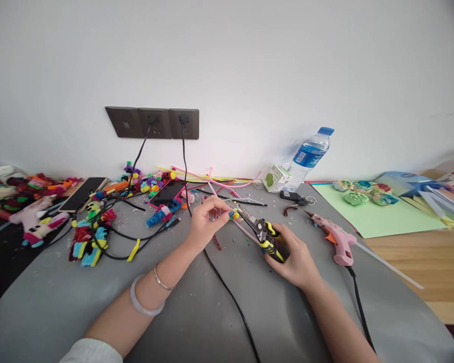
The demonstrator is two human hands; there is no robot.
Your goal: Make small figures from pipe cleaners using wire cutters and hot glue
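Note:
My left hand [206, 221] is closed in a pinch on a small multicoloured pipe-cleaner piece [233, 215] held just above the grey table [196, 312]. My right hand [293, 257] is wrapped round the black-and-yellow handles of a pair of pliers [263, 233], whose metal jaws reach up-left to the small piece. A pink pipe cleaner [245, 230] runs under the jaws. Two bracelets sit on my left wrist.
A pink glue gun [336, 241] lies to the right, its black cord trailing toward me. Black cables run from the wall sockets [153, 122] across the table. Finished pipe-cleaner figures [89, 237], two phones, a water bottle [306, 159], green paper [382, 214] and keys surround the work spot.

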